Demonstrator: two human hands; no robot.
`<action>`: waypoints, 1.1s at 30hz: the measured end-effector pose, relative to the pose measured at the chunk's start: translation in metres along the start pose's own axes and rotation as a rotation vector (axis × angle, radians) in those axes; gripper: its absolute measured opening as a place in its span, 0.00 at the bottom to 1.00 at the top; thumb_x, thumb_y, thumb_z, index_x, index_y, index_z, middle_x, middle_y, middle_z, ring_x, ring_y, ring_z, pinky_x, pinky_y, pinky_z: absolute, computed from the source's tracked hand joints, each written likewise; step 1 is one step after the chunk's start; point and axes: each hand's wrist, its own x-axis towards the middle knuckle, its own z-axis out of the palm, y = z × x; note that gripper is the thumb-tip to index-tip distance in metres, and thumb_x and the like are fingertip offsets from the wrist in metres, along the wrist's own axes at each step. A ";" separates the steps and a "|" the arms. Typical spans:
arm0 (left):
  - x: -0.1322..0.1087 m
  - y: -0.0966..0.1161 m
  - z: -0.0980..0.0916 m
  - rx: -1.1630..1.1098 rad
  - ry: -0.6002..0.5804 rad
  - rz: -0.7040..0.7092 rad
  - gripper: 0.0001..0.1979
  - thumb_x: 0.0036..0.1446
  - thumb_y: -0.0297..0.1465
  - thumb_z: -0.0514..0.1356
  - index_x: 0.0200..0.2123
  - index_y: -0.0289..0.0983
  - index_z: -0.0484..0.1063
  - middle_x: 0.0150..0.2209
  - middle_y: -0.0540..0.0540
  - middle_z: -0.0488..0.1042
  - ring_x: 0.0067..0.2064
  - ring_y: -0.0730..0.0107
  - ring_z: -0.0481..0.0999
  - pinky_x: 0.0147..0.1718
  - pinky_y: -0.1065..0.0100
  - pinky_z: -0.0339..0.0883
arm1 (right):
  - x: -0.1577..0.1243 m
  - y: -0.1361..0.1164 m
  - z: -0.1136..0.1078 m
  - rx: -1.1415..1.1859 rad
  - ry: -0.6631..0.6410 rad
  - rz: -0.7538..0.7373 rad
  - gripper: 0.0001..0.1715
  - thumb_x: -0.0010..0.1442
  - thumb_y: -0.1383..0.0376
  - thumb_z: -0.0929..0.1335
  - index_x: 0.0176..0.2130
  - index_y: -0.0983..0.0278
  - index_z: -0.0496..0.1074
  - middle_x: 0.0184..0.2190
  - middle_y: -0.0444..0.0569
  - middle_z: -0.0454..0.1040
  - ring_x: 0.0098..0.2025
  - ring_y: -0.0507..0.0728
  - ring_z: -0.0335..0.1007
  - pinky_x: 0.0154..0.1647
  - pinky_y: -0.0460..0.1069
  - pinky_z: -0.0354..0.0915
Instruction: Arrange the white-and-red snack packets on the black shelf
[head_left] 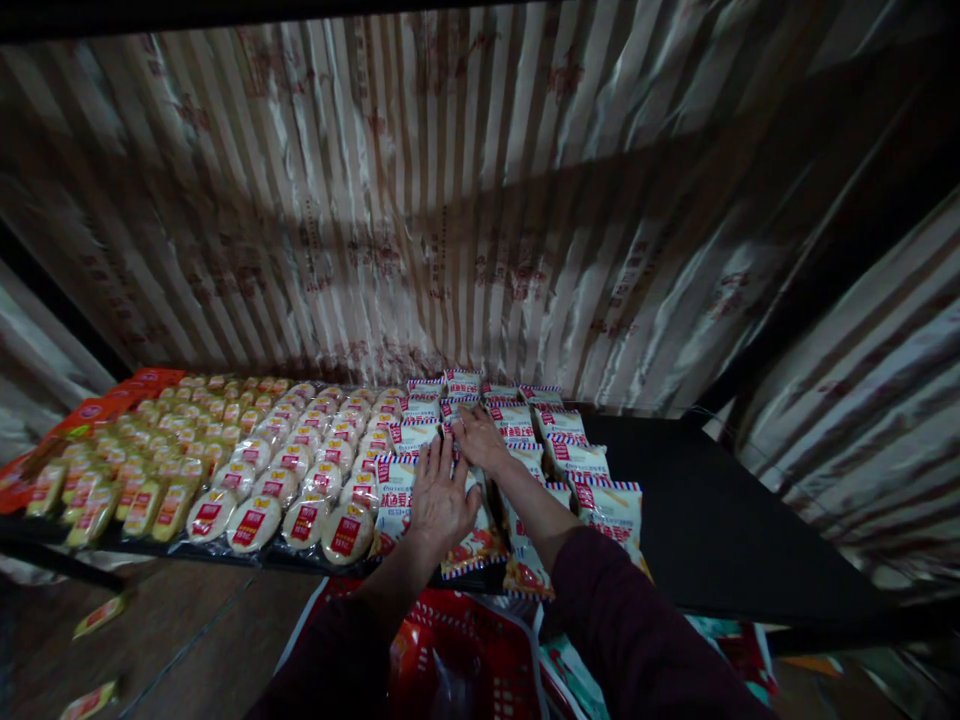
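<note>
Rows of white snack packets [607, 508] with red lettering and striped edges lie on a black shelf [735, 520]. My left hand [442, 497] rests flat on packets near the front of the block, fingers stretched out. Farther back, my right hand [478, 438] lies on packets of the same kind, its fingers extended and partly overlapping one another. Neither hand grips anything that I can see. Just left of my left hand are rows of round, clear-wrapped cakes [255, 523] with red labels. Parts of the packets under both hands are hidden.
Small yellow-wrapped snacks [142, 508] and orange bags [90, 410] fill the shelf's left end. Below the front edge stands a red basket [517, 640]. Two yellow packets [100, 616] lie on the floor. Striped sheeting [420, 200] hangs behind the shelf.
</note>
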 end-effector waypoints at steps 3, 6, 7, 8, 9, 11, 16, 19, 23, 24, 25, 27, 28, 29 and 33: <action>0.003 -0.001 0.001 -0.011 0.000 0.000 0.27 0.57 0.39 0.55 0.58 0.35 0.63 0.63 0.35 0.59 0.66 0.49 0.53 0.62 0.45 0.49 | 0.008 -0.002 -0.001 -0.043 -0.052 0.006 0.25 0.67 0.61 0.56 0.57 0.65 0.66 0.57 0.56 0.68 0.60 0.59 0.60 0.60 0.52 0.53; 0.004 -0.001 -0.002 -0.016 -0.007 -0.014 0.24 0.57 0.37 0.55 0.55 0.35 0.66 0.60 0.36 0.64 0.65 0.49 0.57 0.61 0.45 0.50 | 0.011 -0.003 0.002 -0.054 -0.074 0.031 0.25 0.67 0.59 0.54 0.55 0.63 0.67 0.56 0.56 0.69 0.56 0.59 0.65 0.57 0.52 0.57; 0.004 -0.001 -0.003 -0.014 -0.011 -0.018 0.23 0.56 0.37 0.55 0.54 0.35 0.67 0.59 0.36 0.66 0.64 0.50 0.57 0.61 0.45 0.50 | 0.011 -0.004 0.003 -0.058 -0.075 0.039 0.25 0.67 0.58 0.54 0.56 0.63 0.67 0.55 0.56 0.69 0.55 0.59 0.66 0.56 0.52 0.58; 0.004 -0.001 -0.005 -0.010 -0.015 -0.018 0.22 0.56 0.37 0.55 0.53 0.34 0.68 0.58 0.36 0.67 0.64 0.50 0.58 0.61 0.46 0.50 | 0.010 -0.005 0.005 -0.064 -0.075 0.042 0.26 0.67 0.57 0.54 0.56 0.63 0.67 0.55 0.56 0.69 0.55 0.59 0.66 0.56 0.53 0.58; 0.005 -0.001 -0.006 -0.007 -0.020 -0.016 0.22 0.56 0.36 0.55 0.52 0.34 0.69 0.58 0.36 0.67 0.64 0.50 0.58 0.61 0.46 0.50 | 0.010 -0.005 0.006 -0.069 -0.074 0.042 0.26 0.67 0.57 0.53 0.56 0.63 0.67 0.55 0.56 0.69 0.55 0.60 0.66 0.56 0.53 0.58; 0.005 -0.002 -0.007 -0.002 -0.030 -0.008 0.21 0.56 0.36 0.56 0.52 0.34 0.69 0.58 0.35 0.67 0.63 0.51 0.59 0.61 0.47 0.50 | 0.008 -0.006 0.008 -0.074 -0.070 0.038 0.26 0.67 0.57 0.54 0.57 0.62 0.66 0.56 0.56 0.68 0.59 0.60 0.62 0.58 0.54 0.56; 0.005 -0.004 -0.008 0.004 -0.033 -0.001 0.21 0.56 0.37 0.55 0.52 0.35 0.69 0.56 0.35 0.69 0.62 0.50 0.61 0.61 0.47 0.51 | 0.006 -0.006 0.009 -0.050 -0.059 0.034 0.28 0.67 0.57 0.54 0.59 0.67 0.63 0.58 0.60 0.66 0.63 0.60 0.57 0.62 0.55 0.52; 0.005 -0.005 -0.008 0.011 -0.033 0.005 0.22 0.56 0.38 0.56 0.52 0.34 0.69 0.56 0.34 0.69 0.63 0.50 0.60 0.61 0.46 0.51 | 0.004 -0.001 0.002 -0.011 0.014 -0.012 0.28 0.67 0.59 0.55 0.60 0.69 0.63 0.59 0.60 0.66 0.63 0.59 0.56 0.64 0.53 0.50; 0.005 -0.001 -0.010 0.003 -0.005 0.004 0.25 0.57 0.39 0.55 0.55 0.33 0.67 0.60 0.34 0.64 0.64 0.48 0.57 0.61 0.46 0.50 | 0.002 0.022 -0.017 0.020 0.185 -0.057 0.27 0.66 0.61 0.55 0.59 0.70 0.64 0.60 0.58 0.64 0.64 0.59 0.53 0.64 0.53 0.50; 0.005 0.003 -0.011 -0.003 0.001 0.010 0.25 0.57 0.39 0.55 0.56 0.33 0.66 0.61 0.34 0.62 0.65 0.48 0.55 0.62 0.46 0.50 | 0.002 0.030 -0.023 0.015 0.211 -0.043 0.27 0.66 0.61 0.55 0.59 0.70 0.64 0.60 0.58 0.63 0.65 0.59 0.53 0.64 0.53 0.51; 0.004 0.008 -0.013 -0.013 0.005 0.026 0.25 0.57 0.39 0.55 0.56 0.33 0.66 0.62 0.34 0.60 0.66 0.48 0.53 0.62 0.46 0.49 | 0.003 0.040 -0.029 0.008 0.230 -0.025 0.28 0.66 0.61 0.55 0.59 0.71 0.64 0.60 0.58 0.64 0.65 0.59 0.53 0.64 0.53 0.51; 0.001 0.022 -0.017 -0.045 0.002 0.073 0.25 0.58 0.38 0.54 0.57 0.33 0.65 0.64 0.34 0.58 0.67 0.49 0.50 0.63 0.46 0.49 | 0.003 0.060 -0.040 -0.009 0.254 0.002 0.27 0.66 0.61 0.55 0.58 0.71 0.65 0.59 0.59 0.64 0.64 0.60 0.54 0.63 0.54 0.53; -0.001 0.031 -0.018 -0.068 0.000 0.107 0.25 0.59 0.38 0.54 0.57 0.32 0.65 0.64 0.34 0.57 0.67 0.49 0.49 0.63 0.47 0.49 | 0.003 0.070 -0.044 -0.018 0.260 0.003 0.27 0.66 0.61 0.55 0.57 0.70 0.66 0.59 0.59 0.65 0.64 0.60 0.55 0.63 0.54 0.54; -0.005 0.041 -0.020 -0.090 -0.007 0.126 0.25 0.59 0.38 0.53 0.58 0.33 0.64 0.65 0.35 0.55 0.68 0.50 0.47 0.63 0.47 0.49 | 0.003 0.079 -0.048 -0.022 0.268 0.010 0.26 0.65 0.62 0.55 0.57 0.69 0.66 0.58 0.58 0.66 0.63 0.60 0.56 0.62 0.54 0.55; -0.023 0.080 -0.015 -0.181 -0.063 0.240 0.28 0.59 0.38 0.53 0.61 0.36 0.59 0.68 0.38 0.47 0.69 0.51 0.41 0.64 0.47 0.48 | 0.005 0.106 -0.055 -0.023 0.258 -0.017 0.26 0.64 0.65 0.56 0.58 0.69 0.65 0.56 0.57 0.68 0.60 0.59 0.61 0.61 0.54 0.57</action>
